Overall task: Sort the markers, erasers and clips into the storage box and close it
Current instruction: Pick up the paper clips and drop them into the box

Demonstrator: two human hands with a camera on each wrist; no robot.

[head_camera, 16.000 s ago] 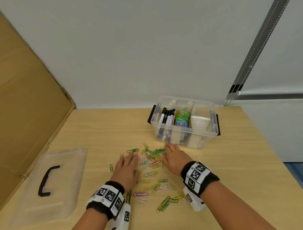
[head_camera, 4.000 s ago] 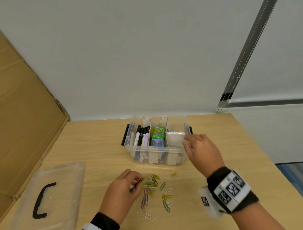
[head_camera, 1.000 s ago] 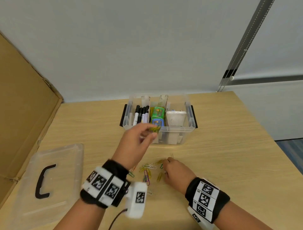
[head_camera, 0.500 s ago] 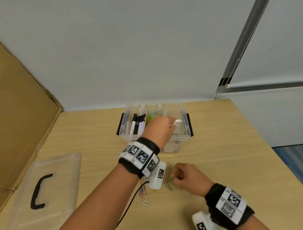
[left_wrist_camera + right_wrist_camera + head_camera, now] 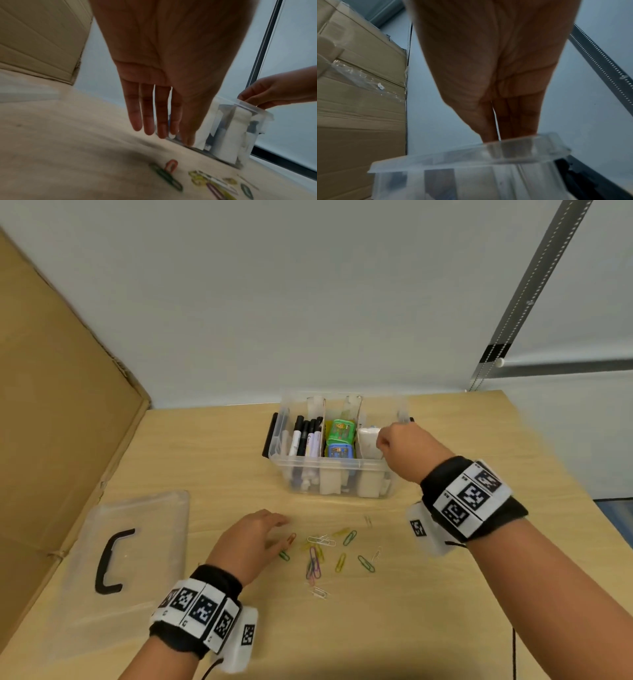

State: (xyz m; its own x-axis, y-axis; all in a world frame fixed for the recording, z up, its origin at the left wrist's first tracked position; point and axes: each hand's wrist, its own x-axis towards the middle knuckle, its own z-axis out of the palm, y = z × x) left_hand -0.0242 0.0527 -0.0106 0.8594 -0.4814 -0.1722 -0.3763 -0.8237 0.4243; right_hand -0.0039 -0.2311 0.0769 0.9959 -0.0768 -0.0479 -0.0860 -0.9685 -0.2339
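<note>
Clip-sorting stage. Lower centre, left hand (image 5: 251,537) hovers fingers straight over loose paper clips (image 5: 329,549). Further up, right hand (image 5: 402,445) bunches fingers over the storage box (image 5: 337,470)'s right compartment; can't tell what they hold. Next: pinch another clip.

The clear plastic storage box (image 5: 329,470) stands open on the table, with black latches at its two ends and white dividers splitting it into three compartments. Black-capped markers (image 5: 306,436) lie in the left compartment, a green eraser (image 5: 340,432) and a blue eraser (image 5: 339,451) in the middle one. Coloured paper clips (image 5: 329,553) lie scattered flat on the table in front of the box. The transparent lid (image 5: 137,542), with a black handle, lies flat well to the left.
</note>
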